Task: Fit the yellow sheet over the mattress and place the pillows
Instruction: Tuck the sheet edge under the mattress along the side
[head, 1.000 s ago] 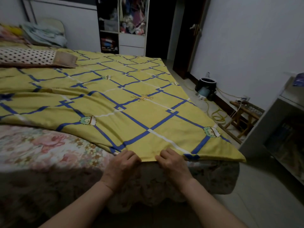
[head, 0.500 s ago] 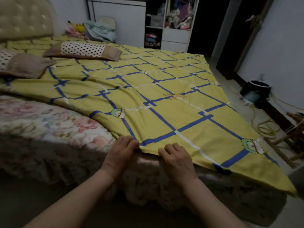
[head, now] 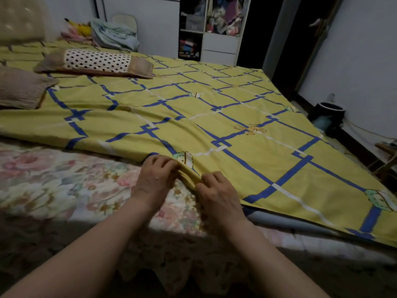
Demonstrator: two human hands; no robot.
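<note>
The yellow sheet (head: 214,117) with blue grid lines lies spread over most of the bed. Its near edge stops short of the bedside, leaving a strip of floral mattress cover (head: 53,181) bare at the left. My left hand (head: 155,177) and my right hand (head: 217,194) both pinch a bunched fold of the sheet's near edge, close together. A polka-dot pillow (head: 96,62) lies on the sheet at the far left. A brown ribbed pillow (head: 20,89) sits at the left edge of the view.
A padded headboard (head: 19,20) stands at the far left. Folded bedding and soft toys (head: 111,34) are piled beyond the bed. An open wardrobe (head: 211,29) faces the bed's foot. A dark round appliance (head: 327,117) with cables and a wooden stool (head: 386,149) sit on the floor at the right.
My hands have shifted left along the sheet's near edge and gathered it into a fold. The view has turned left, bringing both pillows and the headboard into sight.
</note>
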